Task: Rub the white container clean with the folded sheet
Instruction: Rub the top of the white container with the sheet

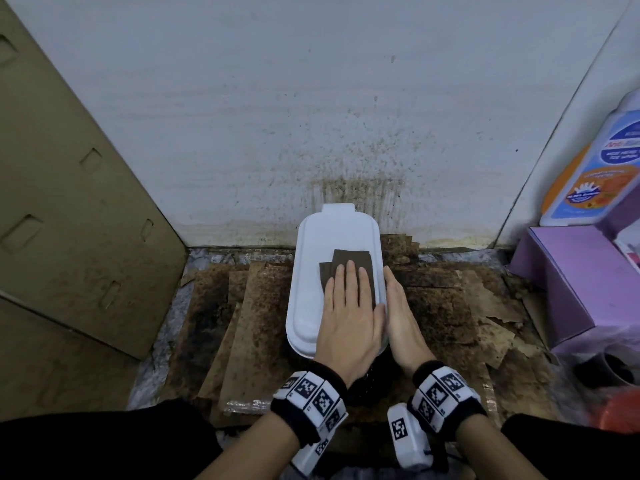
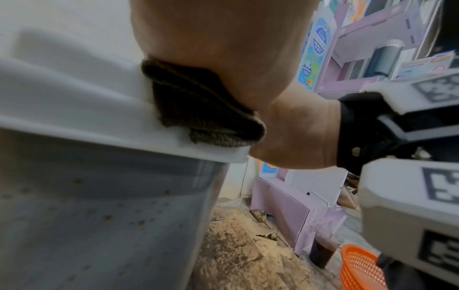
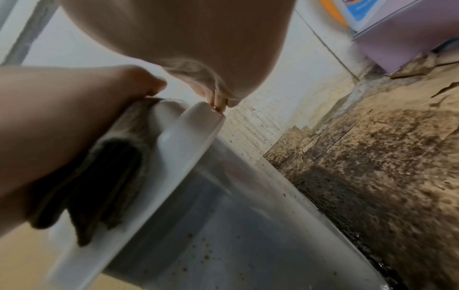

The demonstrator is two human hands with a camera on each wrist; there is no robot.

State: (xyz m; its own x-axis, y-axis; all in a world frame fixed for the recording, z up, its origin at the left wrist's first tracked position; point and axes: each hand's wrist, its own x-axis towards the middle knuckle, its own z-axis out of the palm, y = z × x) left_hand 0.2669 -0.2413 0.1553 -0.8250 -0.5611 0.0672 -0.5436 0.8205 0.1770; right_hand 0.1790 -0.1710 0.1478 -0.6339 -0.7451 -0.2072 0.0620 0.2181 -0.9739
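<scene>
A white container point(image 1: 311, 271) with a closed lid stands on stained cardboard against the wall. A folded dark brown sheet point(image 1: 349, 261) lies on the right half of the lid. My left hand point(image 1: 349, 303) presses flat on the sheet with straight fingers. My right hand point(image 1: 398, 306) lies flat along the container's right side, fingers straight and pointing at the wall. In the left wrist view the sheet point(image 2: 198, 109) is squeezed between my palm and the lid rim point(image 2: 74, 98). The right wrist view shows the sheet point(image 3: 104, 176) under my left hand point(image 3: 62, 117) and the speckled container wall point(image 3: 223, 235).
Stained, peeling cardboard sheets point(image 1: 450, 306) cover the floor. A tall cardboard panel point(image 1: 69, 202) leans at the left. A purple box point(image 1: 571, 282) and a labelled bottle point(image 1: 595, 168) stand at the right, with an orange basket point(image 2: 360, 268) nearby. The wall point(image 1: 346, 150) behind is spattered.
</scene>
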